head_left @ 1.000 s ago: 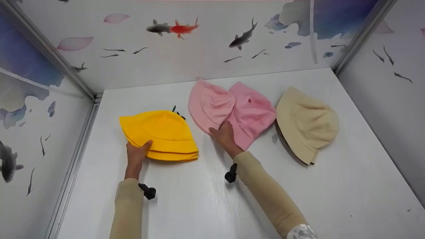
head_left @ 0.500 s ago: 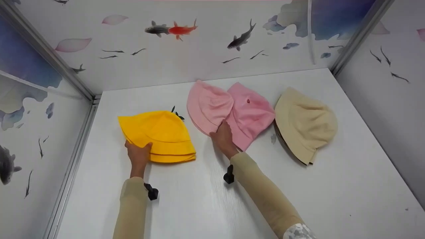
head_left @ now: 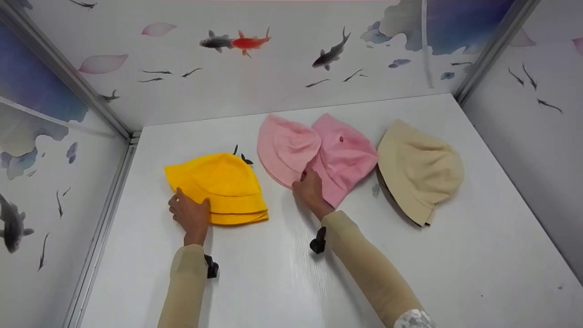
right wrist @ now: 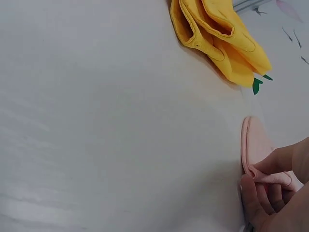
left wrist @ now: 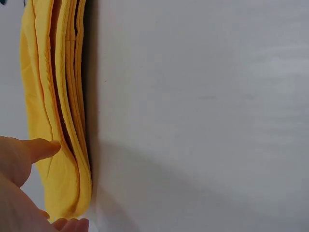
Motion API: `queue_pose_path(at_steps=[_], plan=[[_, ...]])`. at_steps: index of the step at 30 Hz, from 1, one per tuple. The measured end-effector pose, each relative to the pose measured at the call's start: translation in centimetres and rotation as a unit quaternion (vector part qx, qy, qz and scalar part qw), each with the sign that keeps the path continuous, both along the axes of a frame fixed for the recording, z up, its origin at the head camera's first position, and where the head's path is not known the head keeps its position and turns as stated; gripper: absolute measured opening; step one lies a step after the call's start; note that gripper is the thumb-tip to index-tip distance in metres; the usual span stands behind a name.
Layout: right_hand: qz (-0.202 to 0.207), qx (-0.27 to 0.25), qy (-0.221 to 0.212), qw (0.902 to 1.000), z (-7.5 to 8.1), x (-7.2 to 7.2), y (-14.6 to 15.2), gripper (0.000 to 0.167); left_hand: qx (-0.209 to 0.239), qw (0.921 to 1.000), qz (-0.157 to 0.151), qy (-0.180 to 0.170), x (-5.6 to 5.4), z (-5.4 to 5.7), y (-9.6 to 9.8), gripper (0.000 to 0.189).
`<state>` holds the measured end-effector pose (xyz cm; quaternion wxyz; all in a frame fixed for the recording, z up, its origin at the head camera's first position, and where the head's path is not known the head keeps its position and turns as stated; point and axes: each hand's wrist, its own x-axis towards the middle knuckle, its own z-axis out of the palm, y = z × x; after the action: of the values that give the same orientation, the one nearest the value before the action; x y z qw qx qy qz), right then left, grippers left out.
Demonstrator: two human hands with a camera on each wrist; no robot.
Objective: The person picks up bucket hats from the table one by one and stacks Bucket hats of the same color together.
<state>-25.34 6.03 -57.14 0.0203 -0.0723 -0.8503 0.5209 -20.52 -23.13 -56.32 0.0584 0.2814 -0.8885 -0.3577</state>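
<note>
the left hand [head_left: 190, 214], loosely spread, touches the yellow hat [head_left: 223, 180] on the table [head_left: 255, 278]; the right hand [head_left: 311, 189] pinches the light pink hat [head_left: 291, 143], which touches the darker pink hat [head_left: 350, 157]

From the middle of the head view, a beige bucket hat [head_left: 419, 171] lies at 3 o'clock on the white table [head_left: 268, 282], its brim toward 9. The back wall [head_left: 282, 93], at 12 o'clock, bears a printed grey fish [head_left: 215, 42] and red fish [head_left: 249, 43] at 11, and pink petals [head_left: 104, 64] around 10. Metal posts [head_left: 494, 50] slant at 10 and 2. A larger dark fish [head_left: 13, 223] marks the left wall [head_left: 93, 168], between 8 and 9.
</note>
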Motion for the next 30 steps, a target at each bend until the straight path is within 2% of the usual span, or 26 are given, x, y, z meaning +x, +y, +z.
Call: queue_pose_path(at_steps=[4,10,14,17,21,30], plan=[[-0.015,-0.010,0.024,0.9995,-0.1,0.2,0.4,0.024,-0.012,0.9995,-0.023,0.019,0.0,0.1,0.6,0.070],[-0.034,-0.029,0.051,0.9977,0.2,0.4,0.9,0.023,0.033,0.9981,-0.047,0.021,0.4,0.4,1.3,0.057],[-0.044,-0.054,0.061,0.9957,0.7,0.4,1.0,0.020,0.042,0.9959,-0.073,0.031,0.8,0.6,1.7,0.052],[-0.043,-0.072,0.053,0.9951,1.1,0.6,0.9,0.022,0.059,0.9939,-0.082,0.046,1.2,0.9,2.1,0.050],[-0.048,-0.091,0.036,0.9940,1.5,0.9,0.9,0.025,0.106,0.9888,-0.085,0.062,1.4,1.3,3.2,0.047],[-0.052,-0.117,0.003,0.9917,2.9,1.4,1.2,0.032,0.116,0.9843,-0.127,0.039,1.6,2.9,6.6,0.045]])
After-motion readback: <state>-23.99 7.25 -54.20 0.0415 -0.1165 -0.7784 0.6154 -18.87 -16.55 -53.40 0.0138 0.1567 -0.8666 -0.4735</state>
